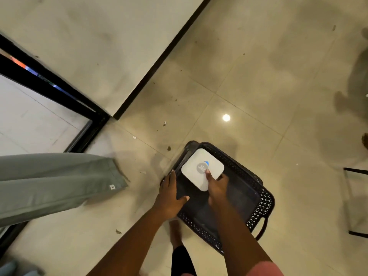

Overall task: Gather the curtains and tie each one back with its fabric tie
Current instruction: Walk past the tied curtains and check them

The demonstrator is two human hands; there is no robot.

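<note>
A: Hands?
B: Right hand [216,189] grips the white rounded-square plastic box [202,169] (thumb on top) over the black perforated plastic basket [258,208]. Left hand [169,196] rests flat, fingers straight, on the basket's rim.
A: Curtain?
B: Grey-green fabric curtain [59,182] hangs at left, near the floor [258,86], hem loose; probably untied.

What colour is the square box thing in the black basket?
White square device with a grey circle and blue mark, seen in the head view.

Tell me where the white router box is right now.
In the head view, the flat white rounded-square router box sits lower centre-right, held by the right hand over the black perforated plastic stool, right of the grey-green curtain.
</note>
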